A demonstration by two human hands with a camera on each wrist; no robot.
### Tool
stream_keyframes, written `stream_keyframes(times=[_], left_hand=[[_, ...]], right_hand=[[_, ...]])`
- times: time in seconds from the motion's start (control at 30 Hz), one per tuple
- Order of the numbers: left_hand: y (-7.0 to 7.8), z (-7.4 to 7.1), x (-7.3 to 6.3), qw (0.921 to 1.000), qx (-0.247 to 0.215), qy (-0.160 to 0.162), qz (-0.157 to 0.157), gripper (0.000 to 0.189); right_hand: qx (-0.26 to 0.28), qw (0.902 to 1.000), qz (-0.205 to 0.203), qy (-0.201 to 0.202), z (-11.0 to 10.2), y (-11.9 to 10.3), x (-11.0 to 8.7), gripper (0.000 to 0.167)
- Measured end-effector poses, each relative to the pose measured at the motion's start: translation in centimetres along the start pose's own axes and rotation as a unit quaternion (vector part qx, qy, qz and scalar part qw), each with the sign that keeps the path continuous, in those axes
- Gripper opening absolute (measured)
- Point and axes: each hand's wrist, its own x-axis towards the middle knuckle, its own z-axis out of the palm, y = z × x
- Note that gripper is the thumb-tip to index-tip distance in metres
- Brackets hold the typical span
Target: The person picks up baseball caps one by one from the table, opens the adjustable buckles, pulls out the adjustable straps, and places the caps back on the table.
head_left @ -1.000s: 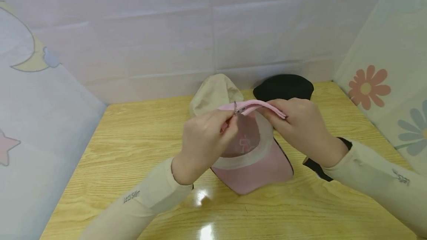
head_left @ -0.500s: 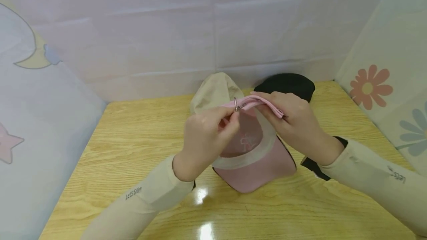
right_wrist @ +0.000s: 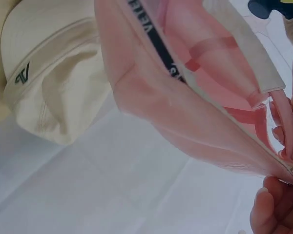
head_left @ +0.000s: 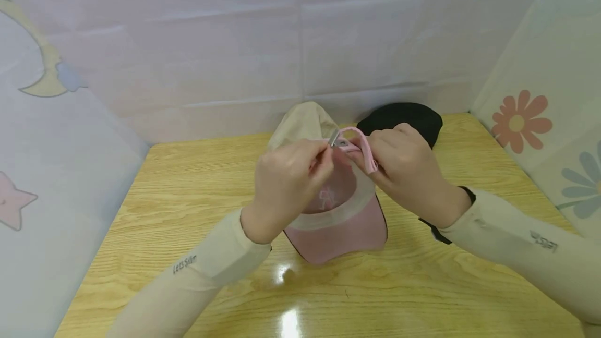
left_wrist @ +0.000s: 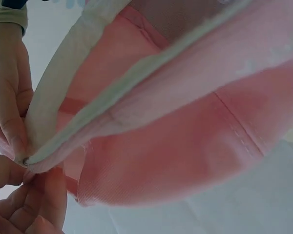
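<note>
A pink baseball cap [head_left: 335, 241] hangs between both hands, its inside and pale sweatband facing me and its brim pointing down toward the table. My left hand [head_left: 288, 184] pinches the cap's back at a small metal buckle [head_left: 335, 138]. Close beside it, my right hand [head_left: 406, 163] grips the pink back strap [head_left: 368, 153], which bends in a loop over the thumb side. In the left wrist view the cap's pink crown [left_wrist: 171, 161] fills the middle. Black tape with white letters [right_wrist: 158, 46] runs inside the cap in the right wrist view.
Behind the pink cap a beige cap [head_left: 300, 125] rests on the wooden table [head_left: 178, 213] near the back wall. A black hat [head_left: 415, 118] lies to its right, partly behind my right hand. Printed sheets [head_left: 516, 186] line the sides.
The strap has gone from nearly flat to a raised loop at the buckle. My right hand has moved left and up, closer to the left hand; the cap has shifted slightly left.
</note>
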Motion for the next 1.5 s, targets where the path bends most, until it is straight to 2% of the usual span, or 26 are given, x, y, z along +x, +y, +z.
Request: stream_keyframes(times=[0.13, 0.23, 0.63, 0.97, 1.17, 1.3, 1.5], left_hand=[[-0.3, 0.3, 0.0, 0.9993, 0.032, 0.004, 0.02, 0.003], [-0.3, 0.3, 0.1, 0.9982, 0.05, 0.003, 0.032, 0.003], [0.1, 0.3, 0.3, 0.9969, 0.064, 0.007, 0.045, 0.005], [0.3, 0.6, 0.2, 0.9979, 0.053, 0.014, 0.035, 0.004], [0.4, 0.7, 0.2, 0.9991, 0.027, 0.023, 0.021, 0.004], [0.5, 0.8, 0.4, 0.9993, 0.018, 0.027, 0.016, 0.005], [0.6, 1.0, 0.2, 0.9991, 0.024, 0.025, 0.022, 0.005]], right_hand=[[-0.017, 0.9992, -0.015, 0.032, 0.3, 0.1, 0.2, 0.049], [-0.033, 0.9983, -0.027, 0.041, 0.4, 0.1, 0.3, 0.049], [-0.048, 0.9979, -0.036, 0.025, 0.3, 0.0, 0.5, 0.05], [-0.051, 0.9969, -0.031, 0.051, 0.7, -0.2, 0.4, 0.049], [-0.045, 0.9966, -0.011, 0.068, 1.0, -0.1, 0.4, 0.052], [-0.04, 0.9968, 0.0, 0.069, 1.2, 0.0, 0.2, 0.056], [-0.051, 0.9965, -0.01, 0.066, 1.3, 0.2, -0.1, 0.054]])
